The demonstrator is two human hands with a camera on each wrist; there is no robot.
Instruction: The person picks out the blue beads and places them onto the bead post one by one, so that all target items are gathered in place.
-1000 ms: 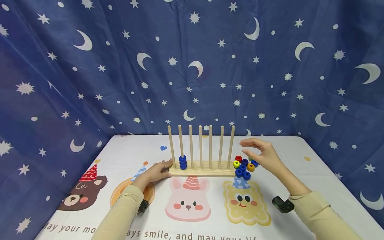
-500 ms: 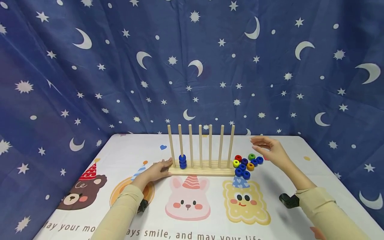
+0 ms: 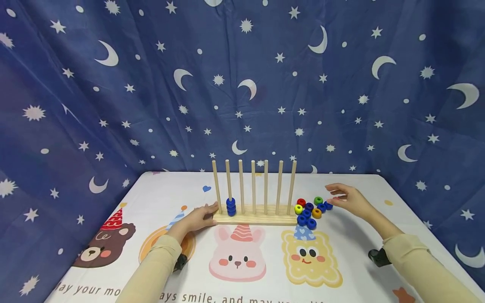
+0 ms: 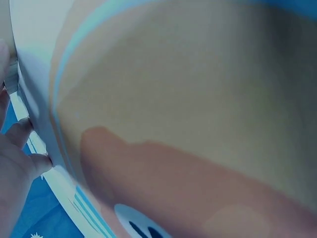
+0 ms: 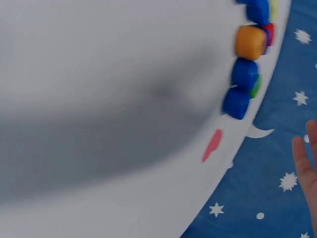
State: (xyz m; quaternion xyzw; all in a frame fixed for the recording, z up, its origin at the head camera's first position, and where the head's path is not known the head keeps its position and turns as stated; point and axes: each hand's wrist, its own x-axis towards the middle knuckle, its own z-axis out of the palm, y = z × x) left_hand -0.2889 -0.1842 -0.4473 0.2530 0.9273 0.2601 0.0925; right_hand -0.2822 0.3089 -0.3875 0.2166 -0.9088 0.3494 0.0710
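Observation:
A wooden peg rack with a row of upright pegs stands mid-table. Three blue beads are stacked on its second peg from the left. My left hand holds the rack's left end, thumb toward the front and fingers behind. Loose beads in blue, red, yellow, green and orange lie against the rack's right end. Just right of these beads, my right hand hovers with loosely bent fingers and nothing visible between them. In the right wrist view, the fingertips of my right hand appear apart from the blue bead.
A white printed cloth with cartoon animals covers the table. Behind it hangs a blue curtain with moons and stars. Dark wrist devices sit under both forearms.
My right hand has moved right and lower, from above the beads to their right side, uncovering the green bead. The left hand stays on the rack.

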